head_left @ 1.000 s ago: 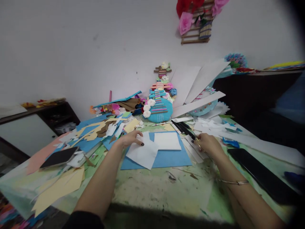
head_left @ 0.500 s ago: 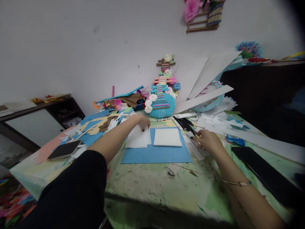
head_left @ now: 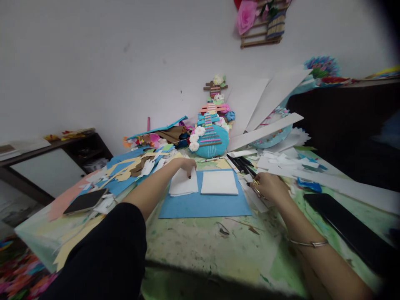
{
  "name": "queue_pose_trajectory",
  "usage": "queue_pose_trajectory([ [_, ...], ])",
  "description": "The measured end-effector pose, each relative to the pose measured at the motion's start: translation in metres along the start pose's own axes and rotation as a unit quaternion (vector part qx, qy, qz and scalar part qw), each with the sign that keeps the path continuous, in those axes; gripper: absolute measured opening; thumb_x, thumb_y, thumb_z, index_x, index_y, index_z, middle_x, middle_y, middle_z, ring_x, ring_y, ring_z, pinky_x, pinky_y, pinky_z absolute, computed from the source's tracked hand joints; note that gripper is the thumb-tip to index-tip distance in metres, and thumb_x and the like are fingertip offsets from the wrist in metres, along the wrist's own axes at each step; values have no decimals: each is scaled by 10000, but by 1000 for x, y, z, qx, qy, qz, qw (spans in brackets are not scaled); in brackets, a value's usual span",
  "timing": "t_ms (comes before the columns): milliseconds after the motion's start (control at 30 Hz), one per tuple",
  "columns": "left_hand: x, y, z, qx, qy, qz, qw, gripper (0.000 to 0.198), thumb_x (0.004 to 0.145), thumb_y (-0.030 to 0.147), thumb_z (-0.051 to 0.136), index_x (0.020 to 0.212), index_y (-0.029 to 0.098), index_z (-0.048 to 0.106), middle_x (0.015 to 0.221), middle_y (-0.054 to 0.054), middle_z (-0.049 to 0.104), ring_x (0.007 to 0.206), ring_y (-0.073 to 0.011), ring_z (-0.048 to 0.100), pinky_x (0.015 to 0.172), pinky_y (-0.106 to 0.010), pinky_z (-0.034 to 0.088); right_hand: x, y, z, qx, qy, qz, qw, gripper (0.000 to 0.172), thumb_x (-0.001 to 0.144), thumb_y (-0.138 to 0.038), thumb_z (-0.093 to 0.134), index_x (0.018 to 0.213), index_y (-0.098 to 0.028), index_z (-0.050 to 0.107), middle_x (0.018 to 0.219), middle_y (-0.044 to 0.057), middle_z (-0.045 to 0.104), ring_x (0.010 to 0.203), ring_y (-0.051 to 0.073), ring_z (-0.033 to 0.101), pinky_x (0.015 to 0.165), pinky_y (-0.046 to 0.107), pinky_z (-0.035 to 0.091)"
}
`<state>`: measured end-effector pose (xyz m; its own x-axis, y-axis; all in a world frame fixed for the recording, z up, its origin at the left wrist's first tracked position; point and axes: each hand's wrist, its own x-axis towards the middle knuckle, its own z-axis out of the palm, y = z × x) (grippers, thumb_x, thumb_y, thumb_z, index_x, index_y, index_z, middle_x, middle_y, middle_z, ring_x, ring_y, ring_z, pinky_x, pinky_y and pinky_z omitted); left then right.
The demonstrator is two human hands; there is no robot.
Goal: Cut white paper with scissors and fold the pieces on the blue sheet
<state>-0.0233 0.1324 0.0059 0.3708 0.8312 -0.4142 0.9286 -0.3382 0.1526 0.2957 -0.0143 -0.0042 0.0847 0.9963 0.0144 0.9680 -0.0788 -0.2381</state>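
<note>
My left hand (head_left: 187, 166) reaches forward with its fingers curled down onto the top edge of a white paper piece (head_left: 183, 184), which lies on a blue sheet (head_left: 204, 204). A second white square of paper (head_left: 219, 183) rests beside it on the same sheet. My right hand (head_left: 268, 186) is closed on a pair of scissors (head_left: 250, 171) with gold handles and dark blades, just right of the blue sheet, over white paper strips.
A paper guitar model (head_left: 210, 137) stands against the wall behind. Cut coloured paper (head_left: 134, 166) is heaped at the left, a phone (head_left: 84, 201) lies near it. A long black object (head_left: 346, 229) lies at the right, white boards (head_left: 265, 129) lean at the back.
My left hand slid the white paper from a tilted spot at the sheet's front to the sheet's far left corner, squared beside the other piece. The right hand stayed in place.
</note>
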Motion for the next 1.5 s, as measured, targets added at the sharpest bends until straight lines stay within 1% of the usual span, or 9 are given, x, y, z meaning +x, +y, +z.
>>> queue_pose_trajectory([
  [133, -2, -2, 2, 4, 10, 0, 1000, 584, 269, 239, 801, 840, 205, 686, 948, -69, 620, 844, -260, 546, 765, -334, 443, 0, 0, 1, -9, 10, -3, 1000, 307, 771, -403, 518, 931, -193, 675, 797, 123, 703, 864, 293, 644, 595, 295, 384],
  [433, -3, -6, 5, 4, 42, 2, 999, 712, 236, 308, 826, 921, 205, 660, 915, -60, 631, 797, -224, 563, 701, -295, 454, 2, 2, 3, 11, -5, -13, 1000, 301, 772, -401, 536, 944, -186, 660, 676, 90, 690, 790, 260, 655, 582, 285, 376],
  [533, -4, -6, 5, 7, 55, -5, 998, 684, 225, 298, 832, 876, 191, 648, 845, -47, 633, 751, -212, 561, 677, -288, 450, 1, 1, 2, 16, -11, -5, 1000, 314, 778, -394, 523, 985, -194, 650, 626, 74, 679, 778, 260, 657, 568, 284, 365],
  [633, -9, -2, 3, 7, 72, -3, 997, 642, 245, 275, 837, 846, 175, 632, 780, -36, 627, 711, -207, 555, 658, -287, 443, 1, 0, 0, 2, -4, -3, 1000, 318, 767, -388, 527, 986, -198, 655, 710, 92, 697, 819, 272, 652, 572, 286, 371],
  [733, -17, 10, 1, 2, 120, 24, 992, 598, 380, 252, 819, 932, 162, 607, 850, -61, 631, 783, -225, 552, 704, -292, 427, 1, 0, 0, -9, 4, -4, 1000, 305, 766, -382, 523, 957, -192, 666, 805, 115, 703, 810, 265, 654, 576, 280, 385],
  [867, -23, 41, 6, -19, 161, 111, 980, 359, 644, 223, 692, 987, 164, 602, 1035, -82, 612, 931, -221, 537, 808, -279, 386, 0, -1, 2, -14, 19, -6, 1000, 338, 777, -407, 520, 989, -187, 664, 849, 131, 703, 825, 268, 655, 594, 280, 396],
  [1067, -21, 78, 26, -49, 145, 195, 969, 215, 672, 267, 698, 843, 154, 632, 956, -75, 617, 928, -212, 537, 801, -267, 382, 0, -1, 2, -21, 23, -14, 999, 349, 783, -426, 527, 991, -181, 664, 867, 139, 702, 872, 284, 646, 630, 289, 409],
  [1267, -27, 98, 45, -100, 19, 227, 968, 427, 540, 355, 784, 866, 173, 578, 746, 6, 574, 652, -134, 515, 564, -222, 366, 3, -2, 3, -18, 14, -13, 1000, 336, 775, -420, 533, 963, -177, 667, 871, 135, 704, 873, 260, 648, 637, 274, 404],
  [1500, -33, 112, 44, -109, 12, 232, 966, 319, 495, 286, 782, 572, 179, 491, 544, 47, 460, 533, -110, 377, 502, -247, 244, -2, -5, 1, 6, 23, -11, 1000, 312, 773, -407, 547, 934, -168, 666, 850, 126, 707, 822, 230, 653, 605, 249, 394],
])
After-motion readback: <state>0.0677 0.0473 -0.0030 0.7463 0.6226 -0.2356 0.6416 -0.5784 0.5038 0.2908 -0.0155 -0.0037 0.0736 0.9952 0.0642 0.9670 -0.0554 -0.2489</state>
